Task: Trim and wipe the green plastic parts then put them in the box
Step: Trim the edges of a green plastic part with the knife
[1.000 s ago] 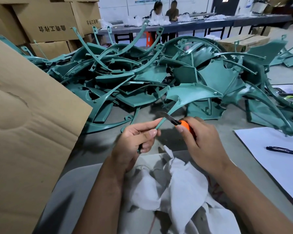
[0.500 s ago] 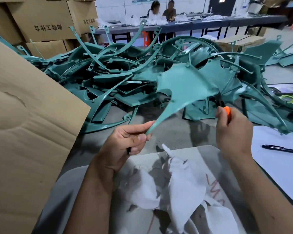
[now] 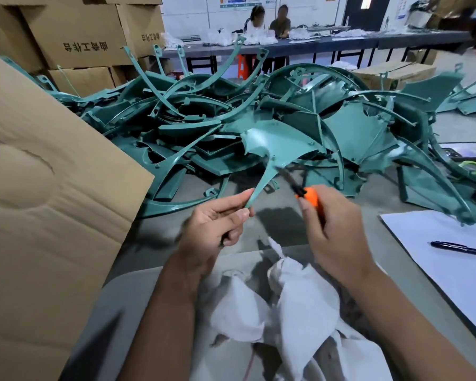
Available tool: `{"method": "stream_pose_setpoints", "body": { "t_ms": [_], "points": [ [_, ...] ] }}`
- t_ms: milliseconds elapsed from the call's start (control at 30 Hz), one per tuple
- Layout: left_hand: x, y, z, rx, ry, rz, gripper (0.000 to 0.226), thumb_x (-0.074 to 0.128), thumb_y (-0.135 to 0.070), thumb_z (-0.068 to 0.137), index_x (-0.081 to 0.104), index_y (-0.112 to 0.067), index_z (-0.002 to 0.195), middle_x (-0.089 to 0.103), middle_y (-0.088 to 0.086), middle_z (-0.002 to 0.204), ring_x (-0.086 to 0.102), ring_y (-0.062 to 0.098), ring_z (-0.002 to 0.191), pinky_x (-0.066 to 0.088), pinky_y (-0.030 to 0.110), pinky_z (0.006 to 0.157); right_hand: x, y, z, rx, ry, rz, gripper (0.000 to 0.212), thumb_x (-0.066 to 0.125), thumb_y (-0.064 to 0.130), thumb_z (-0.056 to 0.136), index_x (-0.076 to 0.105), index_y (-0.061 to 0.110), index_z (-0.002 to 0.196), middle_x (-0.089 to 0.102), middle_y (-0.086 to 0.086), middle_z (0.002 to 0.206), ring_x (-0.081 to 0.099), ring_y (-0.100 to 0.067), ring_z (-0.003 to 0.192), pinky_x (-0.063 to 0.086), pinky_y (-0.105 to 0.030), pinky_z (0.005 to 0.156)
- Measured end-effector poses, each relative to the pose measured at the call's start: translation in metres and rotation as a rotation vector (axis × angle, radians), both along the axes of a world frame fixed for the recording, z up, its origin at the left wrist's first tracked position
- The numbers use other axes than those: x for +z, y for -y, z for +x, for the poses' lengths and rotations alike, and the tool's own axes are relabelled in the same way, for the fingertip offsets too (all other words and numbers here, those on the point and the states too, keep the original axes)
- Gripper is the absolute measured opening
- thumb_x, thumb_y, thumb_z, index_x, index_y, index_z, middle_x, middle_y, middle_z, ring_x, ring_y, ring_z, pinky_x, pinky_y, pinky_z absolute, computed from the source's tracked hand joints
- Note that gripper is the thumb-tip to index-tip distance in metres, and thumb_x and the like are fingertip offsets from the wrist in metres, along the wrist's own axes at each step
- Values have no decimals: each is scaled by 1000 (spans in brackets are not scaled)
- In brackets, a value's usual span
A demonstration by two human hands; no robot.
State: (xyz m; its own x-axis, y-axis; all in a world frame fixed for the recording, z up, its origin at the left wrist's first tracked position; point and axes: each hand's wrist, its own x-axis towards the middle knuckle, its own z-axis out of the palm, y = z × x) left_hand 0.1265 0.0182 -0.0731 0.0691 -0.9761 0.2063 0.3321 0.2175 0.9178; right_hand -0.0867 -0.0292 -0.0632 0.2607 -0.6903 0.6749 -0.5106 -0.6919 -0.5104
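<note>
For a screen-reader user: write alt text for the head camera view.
A person's left hand pinches the narrow tip of a green fan-shaped plastic part while the right hand holds an orange-handled trimming knife against its edge, above crumpled white cloth and before a heap of green plastic parts.

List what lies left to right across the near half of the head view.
Cardboard flap → left hand pinching the green part's tip → right hand gripping the orange knife → white paper → black pen.
</note>
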Motion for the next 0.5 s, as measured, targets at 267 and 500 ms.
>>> {"method": "stream_pose_setpoints", "body": {
  "t_ms": [267, 500],
  "points": [
    [1, 1, -6, -113, 4, 12, 27, 58, -5, 89, 77, -7, 108, 69, 9, 99, 40, 8, 57, 29, 15, 45, -5, -5, 5, 100, -170, -65, 21, 57, 28, 103, 60, 14, 87, 48, 9, 72, 44, -14, 67, 33, -32, 59],
    [3, -2, 6, -156, -26, 32, 43, 54, -1, 86, 76, -11, 121, 67, 6, 90, 40, 5, 54, 31, 11, 42, -2, 1, -2, -97, -55, -47, 22, 54, 25, 105, 48, 22, 84, 43, 10, 67, 39, -14, 61, 24, -24, 56]
  ]
}}
